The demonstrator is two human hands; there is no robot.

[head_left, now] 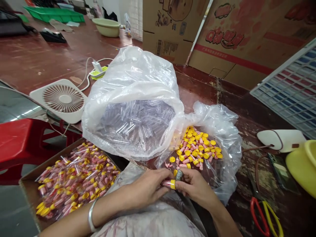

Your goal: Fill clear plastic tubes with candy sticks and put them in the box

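Over my lap, my left hand [150,184] is closed around a small clear tube [169,183] with pink-patterned contents and a yellow cap. My right hand [196,187] meets it from the other side, fingers pinched at the cap end. Something grey and rough [179,175] shows at my right fingertips; whether it is a finger wrapping or a held thing, I cannot tell. Just beyond, several yellow-capped pink pieces [197,148] lie on a clear plastic bag [229,131]. A cardboard box [27,194] of filled, capped tubes [81,177] stands left of my left forearm.
A large white sack [138,69] lies open ahead, full of clear empty tubes [138,118]. Left are a white fan [63,98], a power strip [98,72] and a red stool [19,138]. Right are scissors [259,210], a phone [282,172] and a yellow container [302,168].
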